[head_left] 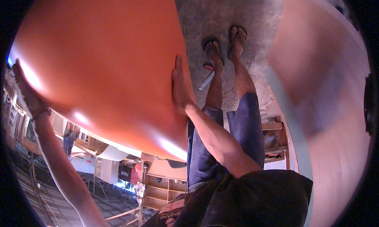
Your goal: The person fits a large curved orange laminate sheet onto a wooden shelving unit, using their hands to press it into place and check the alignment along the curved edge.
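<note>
A large glossy orange panel (110, 57) fills the left and middle of the view, with bright reflections along its near edge. My left hand (28, 90) is against its left edge, its fingers stretched along the rim and partly in shadow. Near the panel's right edge, my right hand (181, 86) lies with straight fingers flat on the orange face. Whatever is behind the panel stays hidden, so I cannot tell whether either thumb hooks round the edge.
On the right stands a big pinkish, wood-toned sheet (335, 108) with a pale green edge (290, 124). A tool with a red part and pale blade (207, 75) lies on the concrete floor (221, 13) by my feet. Wooden shelves (164, 189) and another person (69, 138) appear lower left.
</note>
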The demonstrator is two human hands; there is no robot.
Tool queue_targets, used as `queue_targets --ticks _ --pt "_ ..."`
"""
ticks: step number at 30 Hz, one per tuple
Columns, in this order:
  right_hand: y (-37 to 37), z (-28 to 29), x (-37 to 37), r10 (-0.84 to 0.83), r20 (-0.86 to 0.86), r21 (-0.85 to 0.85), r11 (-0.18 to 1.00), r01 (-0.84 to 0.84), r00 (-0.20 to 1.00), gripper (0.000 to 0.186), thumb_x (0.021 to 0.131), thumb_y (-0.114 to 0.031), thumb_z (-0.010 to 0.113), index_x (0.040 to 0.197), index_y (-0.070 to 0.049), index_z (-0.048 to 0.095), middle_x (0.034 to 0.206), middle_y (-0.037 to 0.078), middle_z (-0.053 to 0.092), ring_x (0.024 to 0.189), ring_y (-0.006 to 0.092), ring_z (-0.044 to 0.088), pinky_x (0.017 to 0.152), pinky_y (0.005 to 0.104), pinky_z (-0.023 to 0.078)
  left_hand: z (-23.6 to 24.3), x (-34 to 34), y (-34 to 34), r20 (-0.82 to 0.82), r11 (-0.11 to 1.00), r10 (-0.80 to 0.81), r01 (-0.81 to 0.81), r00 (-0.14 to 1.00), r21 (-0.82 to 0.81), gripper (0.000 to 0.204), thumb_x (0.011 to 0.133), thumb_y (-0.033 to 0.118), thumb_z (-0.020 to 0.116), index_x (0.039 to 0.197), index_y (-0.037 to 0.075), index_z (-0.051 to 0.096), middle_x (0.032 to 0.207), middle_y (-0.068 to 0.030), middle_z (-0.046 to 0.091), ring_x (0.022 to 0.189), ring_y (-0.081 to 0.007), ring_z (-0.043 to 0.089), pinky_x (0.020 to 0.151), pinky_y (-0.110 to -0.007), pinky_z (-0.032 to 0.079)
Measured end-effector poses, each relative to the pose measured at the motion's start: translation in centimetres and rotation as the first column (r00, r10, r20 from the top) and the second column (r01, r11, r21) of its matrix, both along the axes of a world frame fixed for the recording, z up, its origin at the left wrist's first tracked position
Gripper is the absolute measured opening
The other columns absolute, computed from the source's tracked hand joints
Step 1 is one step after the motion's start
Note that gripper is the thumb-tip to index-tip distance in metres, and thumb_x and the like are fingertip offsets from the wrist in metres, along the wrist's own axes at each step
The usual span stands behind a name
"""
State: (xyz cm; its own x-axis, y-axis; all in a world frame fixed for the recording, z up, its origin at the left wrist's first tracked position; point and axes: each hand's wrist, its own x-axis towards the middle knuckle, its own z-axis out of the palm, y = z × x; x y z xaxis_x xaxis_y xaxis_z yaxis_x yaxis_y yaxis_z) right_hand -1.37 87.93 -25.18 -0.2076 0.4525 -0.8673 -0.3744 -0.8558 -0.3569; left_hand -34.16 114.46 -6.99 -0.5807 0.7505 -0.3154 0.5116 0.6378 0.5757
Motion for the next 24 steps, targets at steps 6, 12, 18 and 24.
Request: queue_targets --ticks 6,12,18,24 --pt "4.8 -4.9 2.4 0.105 -0.044 0.24 0.966 -0.091 0.993 0.064 0.11 -0.023 0.033 0.165 0.0 0.01 0.173 0.016 0.011 0.16 0.0276 0.007 0.129 0.0385 0.007 1.4 -0.8 -0.3 -0.174 0.987 -0.157 0.158 0.972 -0.005 0.057 0.111 0.039 0.043 0.158 0.007 0.038 0.162 -0.0114 0.038 0.149 -0.0265 0.035 0.125 -0.045 0.026" --pt "1.3 -14.4 2.1 -0.047 0.013 0.301 0.953 0.041 0.999 0.076 0.111 -0.056 0.028 0.16 0.002 0.025 0.167 0.02 0.027 0.153 0.0299 0.027 0.124 0.0395 0.023 -2.0 -1.5 0.8 -0.259 0.921 -0.375 0.389 0.89 0.004 0.06 0.111 0.044 0.041 0.158 0.008 0.039 0.164 -0.0099 0.036 0.153 -0.025 0.029 0.126 -0.044 0.023" --pt "-6.0 3.6 1.0 0.148 0.109 0.088 0.984 -0.158 0.983 0.075 0.111 -0.055 0.027 0.159 0.002 0.024 0.165 0.02 0.03 0.151 0.0287 0.028 0.123 0.0392 0.023 -1.1 3.1 0.0 0.145 0.996 -0.068 0.058 0.987 0.069 0.066 0.104 0.039 0.052 0.16 0.008 0.035 0.169 -0.012 0.029 0.158 -0.0252 0.02 0.13 -0.044 0.016" --pt "-3.9 -1.7 2.1 0.072 0.032 0.038 0.997 -0.073 0.997 0.075 0.112 -0.054 0.025 0.161 0.002 0.019 0.167 0.019 0.025 0.154 0.0275 0.023 0.124 0.0379 0.018 -0.2 -5.7 -1.0 -0.476 0.75 -0.639 0.627 0.605 -0.21 0.067 0.101 0.031 0.054 0.161 0.008 0.033 0.17 -0.0135 0.026 0.158 -0.0263 0.019 0.13 -0.045 0.016"
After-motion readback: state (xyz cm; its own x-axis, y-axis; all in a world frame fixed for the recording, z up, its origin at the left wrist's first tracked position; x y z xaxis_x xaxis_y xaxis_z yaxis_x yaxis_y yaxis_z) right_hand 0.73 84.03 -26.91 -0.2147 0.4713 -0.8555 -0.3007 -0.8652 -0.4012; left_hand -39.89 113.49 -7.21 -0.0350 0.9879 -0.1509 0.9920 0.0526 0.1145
